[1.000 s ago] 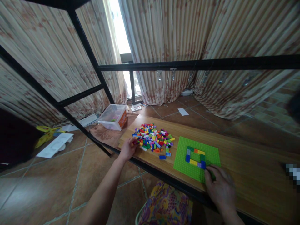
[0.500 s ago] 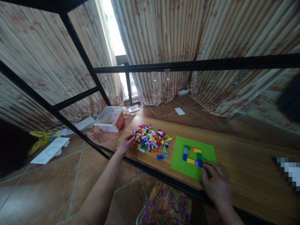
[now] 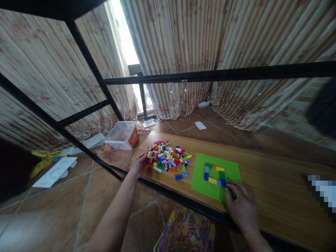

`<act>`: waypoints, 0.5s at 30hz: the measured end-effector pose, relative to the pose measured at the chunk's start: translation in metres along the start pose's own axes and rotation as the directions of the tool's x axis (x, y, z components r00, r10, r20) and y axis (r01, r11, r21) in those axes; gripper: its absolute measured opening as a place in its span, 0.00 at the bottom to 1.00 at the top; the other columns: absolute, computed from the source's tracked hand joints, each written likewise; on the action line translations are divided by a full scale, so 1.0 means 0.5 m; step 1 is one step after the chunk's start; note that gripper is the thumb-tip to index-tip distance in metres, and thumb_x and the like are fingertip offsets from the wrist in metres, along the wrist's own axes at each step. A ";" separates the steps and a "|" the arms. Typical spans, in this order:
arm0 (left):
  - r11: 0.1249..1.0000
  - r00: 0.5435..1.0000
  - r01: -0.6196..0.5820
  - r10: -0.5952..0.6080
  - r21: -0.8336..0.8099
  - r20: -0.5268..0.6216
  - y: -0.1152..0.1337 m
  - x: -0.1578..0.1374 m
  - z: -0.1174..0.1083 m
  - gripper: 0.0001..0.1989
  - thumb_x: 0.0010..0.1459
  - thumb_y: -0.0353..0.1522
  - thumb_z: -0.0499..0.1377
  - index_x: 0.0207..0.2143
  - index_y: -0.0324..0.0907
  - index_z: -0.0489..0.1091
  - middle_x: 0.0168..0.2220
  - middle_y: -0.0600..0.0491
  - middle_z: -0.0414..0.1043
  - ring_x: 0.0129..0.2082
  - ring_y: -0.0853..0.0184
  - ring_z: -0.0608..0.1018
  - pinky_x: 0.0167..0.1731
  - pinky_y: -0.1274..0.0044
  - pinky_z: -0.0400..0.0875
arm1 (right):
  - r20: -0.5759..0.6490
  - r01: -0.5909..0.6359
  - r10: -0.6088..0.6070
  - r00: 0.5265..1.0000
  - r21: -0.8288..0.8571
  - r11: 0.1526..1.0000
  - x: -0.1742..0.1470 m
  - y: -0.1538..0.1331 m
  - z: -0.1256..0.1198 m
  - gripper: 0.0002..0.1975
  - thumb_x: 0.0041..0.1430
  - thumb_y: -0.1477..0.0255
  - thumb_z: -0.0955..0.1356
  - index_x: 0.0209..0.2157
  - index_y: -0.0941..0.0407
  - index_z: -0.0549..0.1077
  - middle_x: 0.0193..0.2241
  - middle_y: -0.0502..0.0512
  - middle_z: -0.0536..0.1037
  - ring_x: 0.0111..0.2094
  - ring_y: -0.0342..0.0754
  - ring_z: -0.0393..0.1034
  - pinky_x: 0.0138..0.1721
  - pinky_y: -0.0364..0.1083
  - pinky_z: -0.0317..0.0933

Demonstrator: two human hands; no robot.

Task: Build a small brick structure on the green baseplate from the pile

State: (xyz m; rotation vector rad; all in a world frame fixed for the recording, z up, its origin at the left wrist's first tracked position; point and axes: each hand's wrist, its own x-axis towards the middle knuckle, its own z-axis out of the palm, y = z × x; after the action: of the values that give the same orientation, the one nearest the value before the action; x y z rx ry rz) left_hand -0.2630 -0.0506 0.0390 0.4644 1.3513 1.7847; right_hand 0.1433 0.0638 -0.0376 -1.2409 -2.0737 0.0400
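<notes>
At the left edge of a heap of small coloured toy bricks (image 3: 170, 157), my left hand (image 3: 139, 165) has its thumb and fingers pinched together. A yellow toy brick (image 3: 149, 153) shows at the fingertips. My right hand (image 3: 243, 204) lies curled over the near right corner of a green studded baseplate (image 3: 199, 182). Between its thumb and forefinger is a shaded green patch, which may be the plate or a brick. A square ring of bricks (image 3: 212, 180) stands on the plate, its blue corner close to my right fingertips. One blue brick (image 3: 179, 177) lies apart, near the heap.
The wooden bench top (image 3: 273, 182) carries heap and plate. A clear plastic box (image 3: 122, 135) with an orange label stands beyond its left end. A black metal frame bar (image 3: 210, 75) crosses behind. Papers (image 3: 55, 171) lie on the tiled floor. A pixelated object (image 3: 322, 190) is at far right.
My left hand has shifted slightly, and a yellow brick now shows more clearly at its fingertips. My right hand stays at the plate's corner; the ring looks the same.
</notes>
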 end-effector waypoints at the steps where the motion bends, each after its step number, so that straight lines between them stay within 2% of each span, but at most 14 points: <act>1: 1.000 1.000 0.000 0.000 -0.018 0.013 0.003 -0.005 0.004 0.14 0.49 0.35 0.66 0.37 0.39 0.72 0.27 0.55 0.73 0.25 0.73 0.74 0.30 0.79 0.70 | -0.001 -0.003 0.003 1.000 0.002 1.000 0.000 0.001 0.001 0.17 0.61 0.60 0.60 0.37 0.55 0.74 0.42 0.60 0.76 0.44 0.55 0.68 0.48 0.55 0.60; 5: 0.995 0.996 0.006 0.003 -0.100 0.084 0.011 -0.033 0.032 0.10 0.50 0.34 0.65 0.33 0.40 0.71 0.26 0.56 0.70 0.25 0.73 0.72 0.30 0.79 0.70 | 0.008 -0.009 0.008 1.000 0.006 1.000 -0.001 0.003 0.002 0.17 0.60 0.60 0.60 0.37 0.55 0.74 0.42 0.60 0.76 0.45 0.55 0.68 0.48 0.55 0.60; 9: 0.974 0.974 0.067 -0.017 -0.218 0.226 0.005 -0.070 0.076 0.08 0.51 0.34 0.65 0.31 0.40 0.70 0.24 0.56 0.67 0.24 0.73 0.69 0.28 0.78 0.68 | 0.004 -0.014 0.014 1.000 0.010 1.000 -0.001 0.002 0.001 0.17 0.60 0.60 0.60 0.37 0.55 0.75 0.42 0.60 0.76 0.45 0.55 0.68 0.48 0.55 0.61; 15: 0.960 0.948 0.140 -0.060 -0.241 0.312 -0.018 -0.135 0.150 0.12 0.53 0.38 0.65 0.37 0.41 0.71 0.28 0.55 0.70 0.27 0.72 0.72 0.34 0.76 0.71 | 0.014 -0.030 0.030 0.999 0.037 0.999 0.000 -0.004 -0.001 0.17 0.60 0.60 0.60 0.36 0.55 0.75 0.42 0.60 0.76 0.45 0.56 0.68 0.49 0.56 0.60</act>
State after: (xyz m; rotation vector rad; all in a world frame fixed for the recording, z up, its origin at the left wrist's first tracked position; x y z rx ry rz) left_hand -0.1667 -0.0572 0.0698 0.4906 0.8981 1.6956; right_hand 0.1420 0.0624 -0.0364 -1.2525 -2.0566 0.1007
